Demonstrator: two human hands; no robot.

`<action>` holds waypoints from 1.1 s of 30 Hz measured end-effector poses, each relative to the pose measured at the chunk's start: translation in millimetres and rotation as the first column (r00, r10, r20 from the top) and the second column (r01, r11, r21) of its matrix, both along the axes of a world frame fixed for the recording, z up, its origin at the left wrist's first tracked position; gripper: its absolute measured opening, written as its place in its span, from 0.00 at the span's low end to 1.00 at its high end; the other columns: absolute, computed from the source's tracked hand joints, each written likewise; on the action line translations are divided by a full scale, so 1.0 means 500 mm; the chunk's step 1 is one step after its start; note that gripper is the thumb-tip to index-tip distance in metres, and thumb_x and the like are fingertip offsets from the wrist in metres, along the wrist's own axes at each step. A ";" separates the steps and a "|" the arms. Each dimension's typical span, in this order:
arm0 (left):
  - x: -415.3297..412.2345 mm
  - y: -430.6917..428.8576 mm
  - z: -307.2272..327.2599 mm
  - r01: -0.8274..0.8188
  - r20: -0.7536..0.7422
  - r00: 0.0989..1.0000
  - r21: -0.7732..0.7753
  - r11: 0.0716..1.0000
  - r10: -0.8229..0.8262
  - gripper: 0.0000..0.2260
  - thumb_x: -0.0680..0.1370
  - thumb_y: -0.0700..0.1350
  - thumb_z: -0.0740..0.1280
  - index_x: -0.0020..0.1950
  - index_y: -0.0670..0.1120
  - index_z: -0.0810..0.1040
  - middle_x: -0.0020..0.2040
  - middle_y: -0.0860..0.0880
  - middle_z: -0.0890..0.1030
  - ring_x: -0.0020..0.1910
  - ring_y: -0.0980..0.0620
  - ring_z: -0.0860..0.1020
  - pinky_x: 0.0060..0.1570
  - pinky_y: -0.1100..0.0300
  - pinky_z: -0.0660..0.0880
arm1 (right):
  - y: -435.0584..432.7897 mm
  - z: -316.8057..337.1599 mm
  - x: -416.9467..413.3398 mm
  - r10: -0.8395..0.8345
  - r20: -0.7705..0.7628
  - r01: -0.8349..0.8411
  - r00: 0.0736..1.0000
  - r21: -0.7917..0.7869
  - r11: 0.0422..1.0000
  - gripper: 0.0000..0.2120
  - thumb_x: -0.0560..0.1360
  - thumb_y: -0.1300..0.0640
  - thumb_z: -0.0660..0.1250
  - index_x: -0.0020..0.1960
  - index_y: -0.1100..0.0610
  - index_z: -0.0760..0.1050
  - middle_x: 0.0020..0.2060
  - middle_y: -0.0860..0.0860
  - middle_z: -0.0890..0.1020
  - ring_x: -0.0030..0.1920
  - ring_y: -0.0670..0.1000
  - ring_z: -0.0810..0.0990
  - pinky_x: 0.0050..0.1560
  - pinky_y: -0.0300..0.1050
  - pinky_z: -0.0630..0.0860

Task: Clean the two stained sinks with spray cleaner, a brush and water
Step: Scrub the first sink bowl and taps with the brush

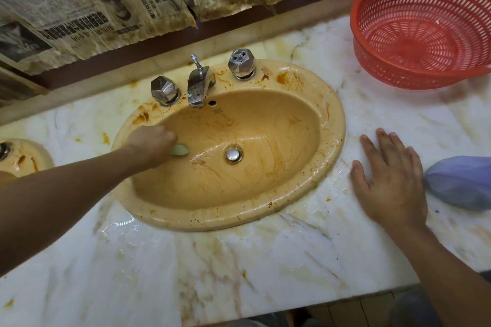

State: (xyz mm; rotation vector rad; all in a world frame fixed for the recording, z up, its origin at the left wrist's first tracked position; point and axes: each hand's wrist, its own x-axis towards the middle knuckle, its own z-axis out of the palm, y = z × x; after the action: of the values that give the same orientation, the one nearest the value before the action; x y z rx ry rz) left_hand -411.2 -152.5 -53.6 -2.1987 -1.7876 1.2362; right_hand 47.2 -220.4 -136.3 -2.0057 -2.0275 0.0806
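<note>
I see a peach-tan oval ceramic sink [330, 141] smeared with rust-orange streaks, a white marble surface [239, 273] veined yellow-brown, a red lattice-holed round plastic basket [385, 66], a shiny silver metal faucet [198, 87], a pale green brush [180, 150], a lilac-blue crumpled bundle [462, 180] and yellowed black-printed newspaper [79, 8].

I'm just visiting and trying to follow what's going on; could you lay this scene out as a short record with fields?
Place: stained marble counter with an orange sink; a second sink at the left edge.
Left hand: grips a pale brush against the basin's left wall.
Right hand: flat on the wet counter, right of the sink.
Stains: brown smears on rim and basin.
Tap: no water stream visible.
Nearby: red basket at back right, purple bundle at the right edge.
</note>
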 end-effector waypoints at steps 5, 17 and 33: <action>0.011 -0.065 -0.040 -0.123 0.127 0.979 -0.249 0.961 0.158 0.05 0.80 0.50 0.67 0.53 0.51 0.78 0.45 0.52 0.73 0.44 0.51 0.76 0.37 0.59 0.72 | 0.000 -0.001 -0.001 0.004 -0.018 -0.004 1.000 0.029 1.000 0.29 0.81 0.45 0.55 0.78 0.57 0.68 0.79 0.59 0.65 0.80 0.59 0.61 0.79 0.61 0.54; 0.023 -0.008 -0.060 0.027 0.113 0.993 -0.096 0.995 -0.016 0.04 0.82 0.44 0.65 0.54 0.48 0.79 0.40 0.53 0.75 0.39 0.53 0.79 0.39 0.57 0.82 | 0.002 -0.003 0.001 0.008 -0.022 -0.008 1.000 0.033 0.999 0.29 0.81 0.46 0.56 0.78 0.57 0.68 0.79 0.58 0.66 0.80 0.59 0.61 0.80 0.61 0.55; -0.114 -0.133 0.118 -0.148 0.115 0.976 -0.269 0.952 0.184 0.04 0.76 0.53 0.67 0.43 0.57 0.74 0.43 0.55 0.74 0.42 0.54 0.76 0.39 0.59 0.73 | -0.003 -0.006 0.000 0.008 -0.015 -0.007 1.000 0.017 1.000 0.29 0.81 0.45 0.54 0.79 0.57 0.67 0.79 0.58 0.64 0.80 0.59 0.60 0.79 0.62 0.55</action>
State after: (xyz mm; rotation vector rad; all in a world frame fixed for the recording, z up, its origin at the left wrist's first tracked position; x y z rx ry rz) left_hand -468.3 -218.8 5.2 -2.3642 -2.0049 1.4602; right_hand 47.2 -222.0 -139.5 -1.9816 -2.0199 0.0801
